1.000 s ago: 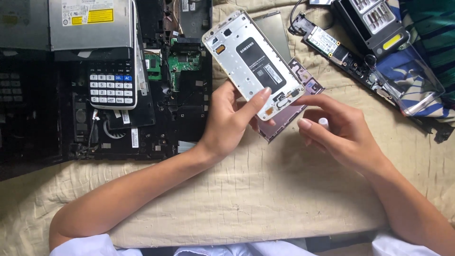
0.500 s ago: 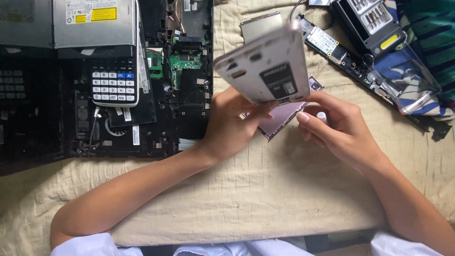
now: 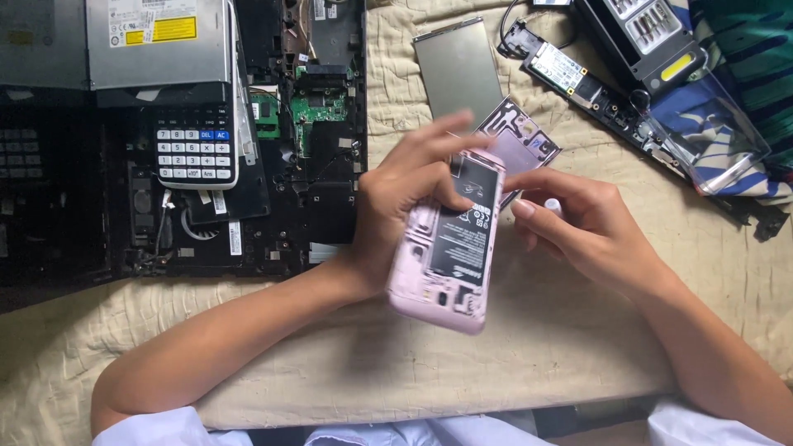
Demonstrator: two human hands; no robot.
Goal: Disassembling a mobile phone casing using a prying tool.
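Head view: a person's two bare forearms reach in from the bottom edge over a beige quilted cloth [image 3: 347, 372].
Sleeves: pale blue-white cuffs show at the lower left and lower right corners.
Phone body: a pink opened phone [image 3: 450, 244] with its back off is held above the cloth, tilted, its black battery with white print facing up.
Left hand: the left hand [image 3: 405, 202] grips the pink opened phone along its left edge, thumb and palm wrapped on it, the index and middle fingers stretched out loosely past its top end.
Right hand: the right hand [image 3: 591, 227] is half curled just right of the phone, fingertips touching or almost touching its right edge; I cannot tell whether it pinches anything, though a small pale thing shows at its knuckles.
Loose plate: a pinkish inner plate [image 3: 524, 144] lies flat on the cloth just beyond the hands, partly hidden by the left fingers.
Grey panel: a flat grey rectangular panel [image 3: 458, 70] lies beyond that plate, touching or overlapping its far corner.
Calculator: a white-keyed calculator [image 3: 197, 149] sits on an opened black laptop base [image 3: 314, 206] to the left, near a green circuit board [image 3: 318, 103].
Drive: a silver optical drive [image 3: 157, 41] with a yellow sticker lies at the far left top.
Far right: a narrow circuit card [image 3: 570, 74] and a black case [image 3: 640, 37] lie beside blue striped fabric [image 3: 710, 140].
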